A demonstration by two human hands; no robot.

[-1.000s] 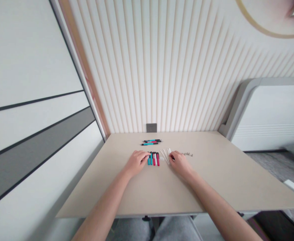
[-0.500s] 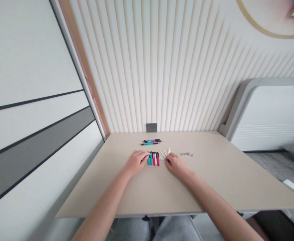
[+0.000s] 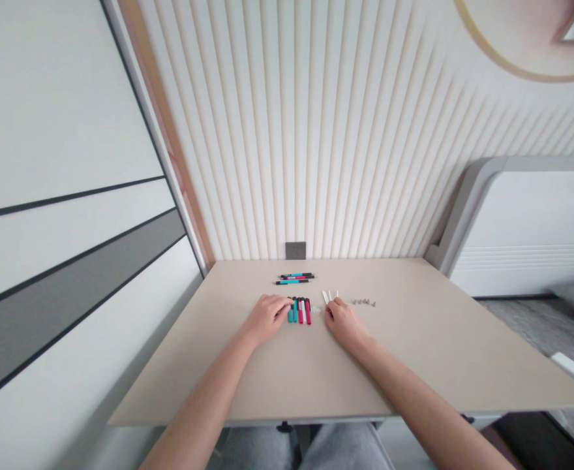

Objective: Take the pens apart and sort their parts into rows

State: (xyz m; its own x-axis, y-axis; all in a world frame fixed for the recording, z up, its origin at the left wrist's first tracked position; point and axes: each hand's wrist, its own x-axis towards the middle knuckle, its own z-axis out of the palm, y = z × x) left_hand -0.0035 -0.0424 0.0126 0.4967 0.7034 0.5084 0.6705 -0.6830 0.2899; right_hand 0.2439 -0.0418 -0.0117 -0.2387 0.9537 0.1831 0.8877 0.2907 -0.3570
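Observation:
My left hand [image 3: 269,316] rests on the table, fingers reaching rightward to the leftmost of several pen barrels. These lie side by side: teal barrels [image 3: 295,313], red barrels [image 3: 308,312] and a whitish one between the reds, with black parts at their far ends. My right hand [image 3: 342,320] has its fingers curled over the near ends of several thin white sticks [image 3: 330,296], which look like pen refills. Their far ends poke out beyond the fingers. Small clear pieces [image 3: 316,310] lie between the red barrels and my right hand.
Several whole pens [image 3: 295,281] lie crosswise farther back on the beige table [image 3: 287,375]. Right of my right hand is a row of small greyish metallic pieces [image 3: 364,302]. A dark wall socket [image 3: 295,250] sits just above the table's back edge.
My right hand has shifted slightly right, away from the barrels. The white sticks have moved right with it, and the clear pieces show more. My left hand stays in place.

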